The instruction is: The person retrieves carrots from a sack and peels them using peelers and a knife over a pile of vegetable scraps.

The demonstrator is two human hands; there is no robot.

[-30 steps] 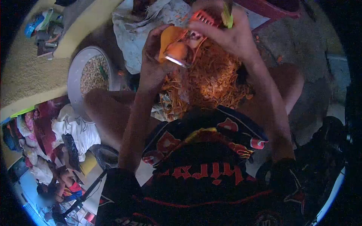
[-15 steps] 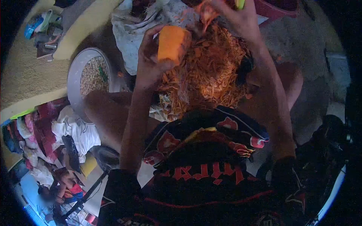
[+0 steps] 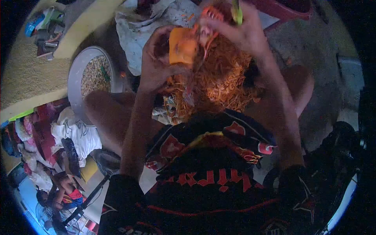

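While a round, pale grey tub (image 3: 74,84) of small pale pieces stands at left, the left hand (image 3: 154,66), in the upper middle of the frame, grasps a thick, bright-orange block of what looks like firm vegetable flesh (image 3: 183,46). The block should handle as stiff and moderately weighty, its cut faces probably moist and slippery. The far left side, away from the tool, seems the safest hold, with fingertips kept behind the edge. The left forearm rises from the lower left, the hand curled around the block's left side and underside.

Just right of it is a slotted, red-orange hand tool (image 3: 212,15), blurred and probably light and rigid; whether it touches the block, I cannot tell. Beneath lies a loose heap of orange shreds (image 3: 231,82), likely soft and easily snapped. At upper right, the right hand (image 3: 243,35) clasps the tool, its forearm slanting up from the lower right; a slim yellow-green piece (image 3: 237,15) stands out beside the fingers.
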